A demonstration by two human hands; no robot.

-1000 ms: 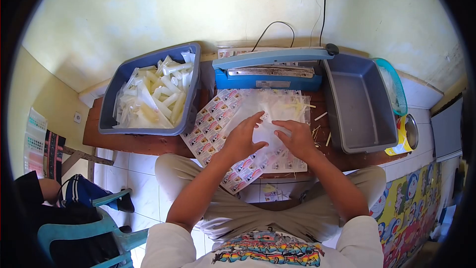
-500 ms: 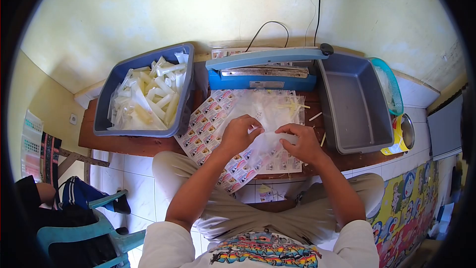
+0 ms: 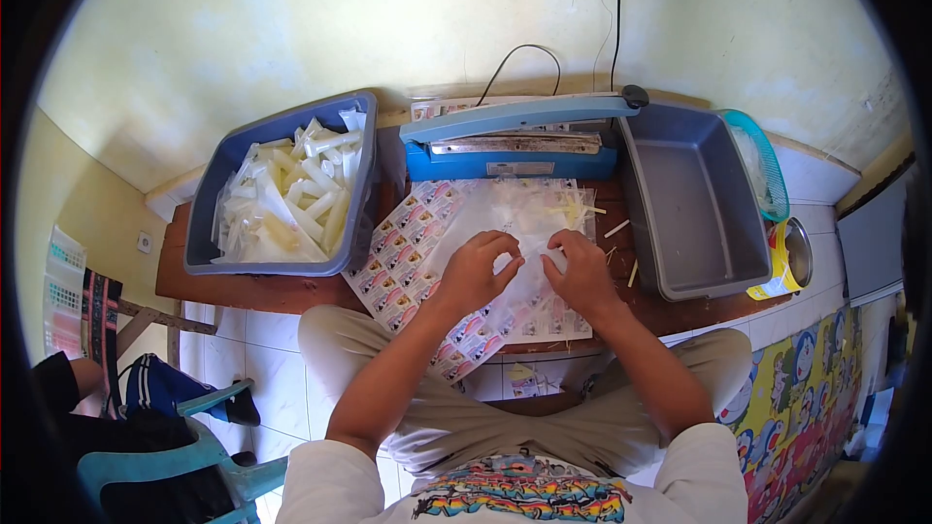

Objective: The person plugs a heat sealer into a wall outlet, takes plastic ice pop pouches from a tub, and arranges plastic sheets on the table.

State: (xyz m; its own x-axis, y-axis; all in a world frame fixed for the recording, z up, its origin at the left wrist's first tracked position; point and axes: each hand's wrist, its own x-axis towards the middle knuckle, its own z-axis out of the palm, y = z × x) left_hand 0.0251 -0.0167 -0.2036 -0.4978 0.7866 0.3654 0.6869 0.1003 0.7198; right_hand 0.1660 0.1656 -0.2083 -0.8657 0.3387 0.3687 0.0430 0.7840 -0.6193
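My left hand and my right hand are close together over the printed sheets, thumbs and fingers curled in. Between them is a thin, clear plastic bag, pinched from both sides. Its outline is hard to make out against the pale plastic beneath. Below my hands lie sheets printed with small repeated labels. Just beyond stands a blue impulse sealer, its long arm raised.
A grey tub at left holds many filled, pale plastic tubes. On the right are another grey tub, a turquoise basket and a yellow tin. Pale strips lie near the sheets. A turquoise chair stands at lower left.
My hands have drawn slightly further apart, the right one tilting more upright with its fingers curled. The plastic stays between them. The whole view has shifted slightly.
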